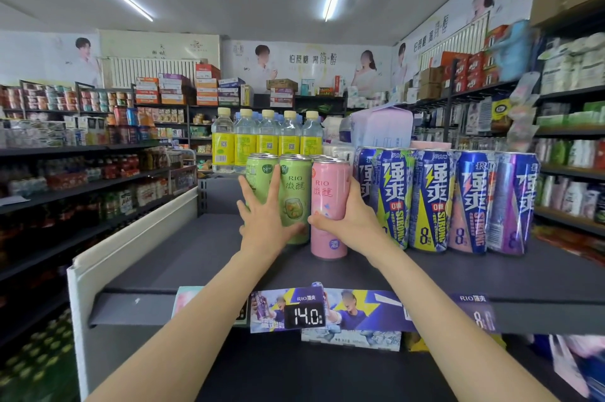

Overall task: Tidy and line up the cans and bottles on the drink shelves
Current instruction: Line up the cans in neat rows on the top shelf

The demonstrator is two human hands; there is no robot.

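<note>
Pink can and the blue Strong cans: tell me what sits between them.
Head view: only the right hand, wrapped around the pink can; no other can before the blue Strong cans.

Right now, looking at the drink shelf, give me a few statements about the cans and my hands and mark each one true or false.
1. The right hand grips the pink can. True.
2. The left hand holds a water bottle. False: its spread fingers rest against the green cans.
3. The blue cans stand to the right of the pink one. True.
4. The yellow-labelled bottles stand in front of the cans. False: they stand behind.
</note>
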